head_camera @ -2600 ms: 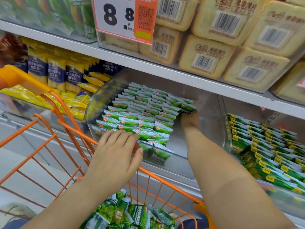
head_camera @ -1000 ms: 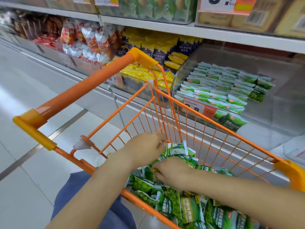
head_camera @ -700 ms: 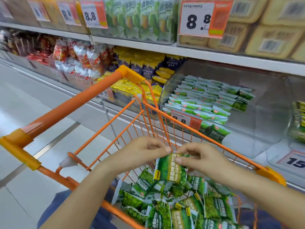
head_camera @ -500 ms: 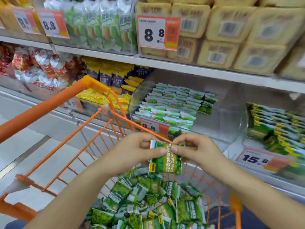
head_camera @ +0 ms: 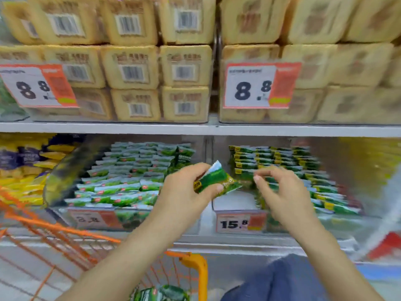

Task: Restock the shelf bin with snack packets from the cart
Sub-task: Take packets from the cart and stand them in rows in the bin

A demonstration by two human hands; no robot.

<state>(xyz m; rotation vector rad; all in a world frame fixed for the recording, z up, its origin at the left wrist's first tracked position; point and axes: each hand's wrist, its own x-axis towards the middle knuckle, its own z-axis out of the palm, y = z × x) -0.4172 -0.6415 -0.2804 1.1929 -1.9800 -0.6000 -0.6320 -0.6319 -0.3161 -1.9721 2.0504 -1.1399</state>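
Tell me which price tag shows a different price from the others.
The lower right tag, on the bin below the right hand, reads 15.8; the others read 8.8.

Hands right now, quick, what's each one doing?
Left hand: holding a green snack packet.
Right hand: fingers curled, holding nothing visible.

Motion blur smears shelf labels (head_camera: 258, 85); cart (head_camera: 193, 266) cut off at bottom edge, packet (head_camera: 217, 181) print illegible.
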